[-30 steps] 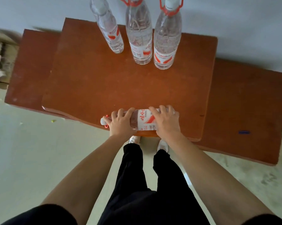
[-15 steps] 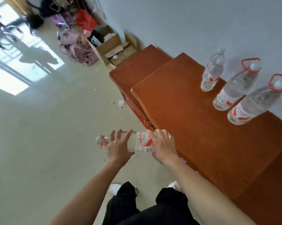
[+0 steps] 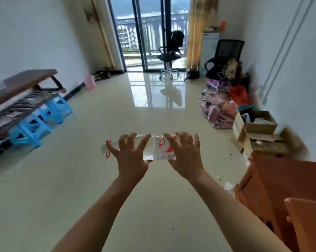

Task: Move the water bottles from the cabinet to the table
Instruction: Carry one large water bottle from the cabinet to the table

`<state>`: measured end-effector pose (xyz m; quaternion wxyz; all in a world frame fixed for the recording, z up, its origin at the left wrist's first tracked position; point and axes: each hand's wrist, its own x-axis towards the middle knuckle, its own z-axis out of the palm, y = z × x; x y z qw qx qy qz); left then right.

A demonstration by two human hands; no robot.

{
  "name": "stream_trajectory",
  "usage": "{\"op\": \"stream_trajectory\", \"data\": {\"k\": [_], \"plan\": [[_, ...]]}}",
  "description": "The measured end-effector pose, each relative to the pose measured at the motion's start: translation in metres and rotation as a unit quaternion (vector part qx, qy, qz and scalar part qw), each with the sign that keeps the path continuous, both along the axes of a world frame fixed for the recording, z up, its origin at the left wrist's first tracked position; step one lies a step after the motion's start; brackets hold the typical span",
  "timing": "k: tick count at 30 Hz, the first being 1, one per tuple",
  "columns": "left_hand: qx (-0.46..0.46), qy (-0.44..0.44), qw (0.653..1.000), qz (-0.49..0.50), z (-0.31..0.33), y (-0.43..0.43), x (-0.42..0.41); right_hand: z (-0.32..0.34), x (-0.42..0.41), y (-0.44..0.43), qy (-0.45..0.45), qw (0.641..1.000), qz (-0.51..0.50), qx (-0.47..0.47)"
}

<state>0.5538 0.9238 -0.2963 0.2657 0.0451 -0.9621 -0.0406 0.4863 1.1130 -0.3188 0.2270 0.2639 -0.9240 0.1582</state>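
- Gripping a water bottle (image 3: 159, 149) near its cap end with the left hand (image 3: 130, 158), fingers splayed and curled.
- Clasping its labelled middle with the right hand (image 3: 185, 157).
- Carried level above the floor (image 3: 71, 188), left of the cabinet (image 3: 284, 179).

Your single head camera looks forward down the room toward the balcony door (image 3: 150, 33), with your left hand (image 3: 131, 157) and right hand (image 3: 185, 155) close in front.
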Motion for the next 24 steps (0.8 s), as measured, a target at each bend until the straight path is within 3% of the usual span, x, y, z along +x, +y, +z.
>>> {"op": "stream_trajectory", "data": {"k": [7,16,24], "plan": [[0.016,0.037,0.984,0.172,0.02,-0.18,0.03,0.035,-0.028,-0.21,0.05,0.986,0.156,0.005],[-0.038,0.095,0.929,0.355,0.014,-0.365,0.088,0.039,-0.02,-0.451,0.071,0.934,0.35,-0.009],[-0.102,0.123,0.905,0.395,0.023,-0.541,-0.006,0.046,-0.126,-0.641,0.08,0.917,0.389,-0.042]]}}
